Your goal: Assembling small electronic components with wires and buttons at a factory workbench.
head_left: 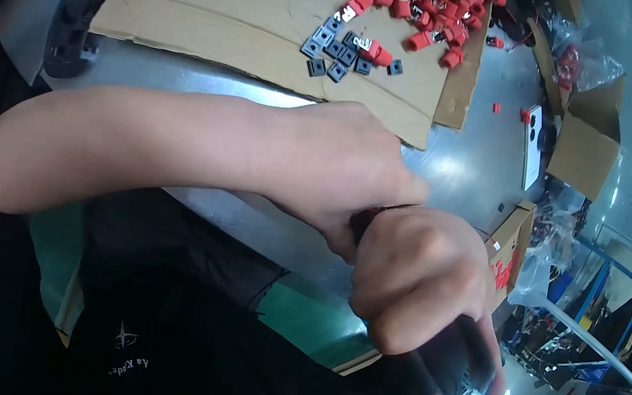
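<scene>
My left hand [359, 159] reaches across from the left with its fingers closed and mostly turned away. Right up against it, my right hand [431, 278] is bent into a fist, one finger pointing down. Between the two hands shows a sliver of a dark object [364, 223], its kind hidden. Dark, elongated shapes [475, 351] appear below my right hand, too dim to name. Beyond the hands, red sleeve-like plastic parts [437, 6], some with metal ends, are heaped on a cardboard sheet [194, 25]. Small black square pieces with holes [335, 50] lie nearer, loosely grouped.
The cardboard lies on a shiny metal table [453, 170]. A white phone [533, 149] rests at the right, near an open cardboard box [588, 150]. A smaller carton [518, 250] with red parts stands below it. A blue-framed rack [621, 304] is farther right.
</scene>
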A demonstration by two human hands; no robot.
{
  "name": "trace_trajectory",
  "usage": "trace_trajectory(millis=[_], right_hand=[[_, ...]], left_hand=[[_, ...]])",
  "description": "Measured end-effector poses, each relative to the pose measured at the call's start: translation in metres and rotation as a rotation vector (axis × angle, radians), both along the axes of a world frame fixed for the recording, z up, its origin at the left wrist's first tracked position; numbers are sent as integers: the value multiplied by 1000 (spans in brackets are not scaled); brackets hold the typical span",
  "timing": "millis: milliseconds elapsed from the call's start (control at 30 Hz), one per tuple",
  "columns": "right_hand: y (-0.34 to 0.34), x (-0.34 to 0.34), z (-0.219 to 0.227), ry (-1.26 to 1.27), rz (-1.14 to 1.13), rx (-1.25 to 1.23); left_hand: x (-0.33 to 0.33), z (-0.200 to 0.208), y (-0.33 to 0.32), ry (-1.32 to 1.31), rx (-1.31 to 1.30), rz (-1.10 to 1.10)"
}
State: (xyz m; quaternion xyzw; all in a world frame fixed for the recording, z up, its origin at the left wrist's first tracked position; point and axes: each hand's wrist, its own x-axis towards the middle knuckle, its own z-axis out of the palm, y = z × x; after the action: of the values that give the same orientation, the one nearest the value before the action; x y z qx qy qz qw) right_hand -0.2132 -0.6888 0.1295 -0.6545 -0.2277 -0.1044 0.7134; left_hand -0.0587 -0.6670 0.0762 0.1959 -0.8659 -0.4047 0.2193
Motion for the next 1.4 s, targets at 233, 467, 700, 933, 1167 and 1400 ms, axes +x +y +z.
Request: trace_trajectory(millis=[233, 467, 700, 933, 1167, 1400], right_hand=[[1, -14, 3, 155, -24, 93], [47, -95, 30, 251, -1427, -199], [98, -66, -1, 586, -1463, -576], [97, -63, 8, 488, -1564, 183], [96, -74, -6, 701, -1672, -76], [91, -84, -7, 579, -1789, -203]], left_hand=[[1, -7, -2, 36, 14, -18], [2, 12, -9, 275, -11, 9], [3, 14, -6, 418, 1047, -106], [-5, 48, -1, -64, 1250, -139], [1, 47, -5, -8, 908, -23], [-4, 20, 11, 46, -237, 177]])
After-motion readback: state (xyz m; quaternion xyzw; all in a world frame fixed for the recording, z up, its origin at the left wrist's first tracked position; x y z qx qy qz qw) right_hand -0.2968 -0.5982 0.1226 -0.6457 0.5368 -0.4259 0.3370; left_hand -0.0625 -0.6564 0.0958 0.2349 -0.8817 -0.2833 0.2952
